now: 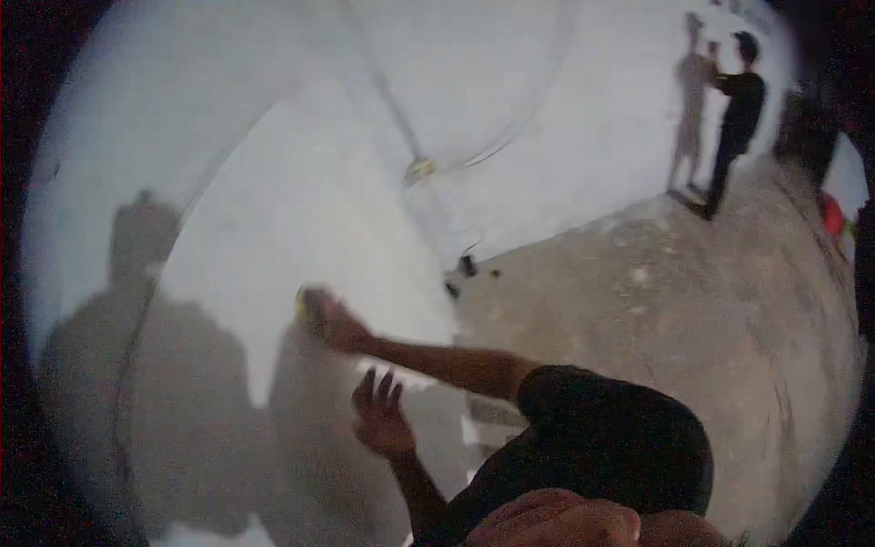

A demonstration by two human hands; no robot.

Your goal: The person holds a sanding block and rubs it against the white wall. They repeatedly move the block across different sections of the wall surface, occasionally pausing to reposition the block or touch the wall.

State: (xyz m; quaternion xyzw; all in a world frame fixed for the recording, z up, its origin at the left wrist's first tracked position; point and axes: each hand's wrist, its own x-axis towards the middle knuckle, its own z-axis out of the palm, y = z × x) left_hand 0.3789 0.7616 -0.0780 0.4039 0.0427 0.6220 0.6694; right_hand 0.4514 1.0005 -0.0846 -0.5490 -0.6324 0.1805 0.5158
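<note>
My right hand [339,324] is stretched out to the white wall [301,210], closed around a small dark block with a yellow edge [304,303]. The block is at the wall's surface; its exact kind is too blurred to tell. Lower down, my left hand [383,419] is raised near the wall with its fingers apart, holding nothing.
Shadows [182,374] fall on the wall at the left. A cable fixture [420,170] hangs above. Small dark objects [468,264] lie at the wall's foot, on the rough floor [638,301]. Another person [740,105] in dark clothes stands by the wall at the upper right.
</note>
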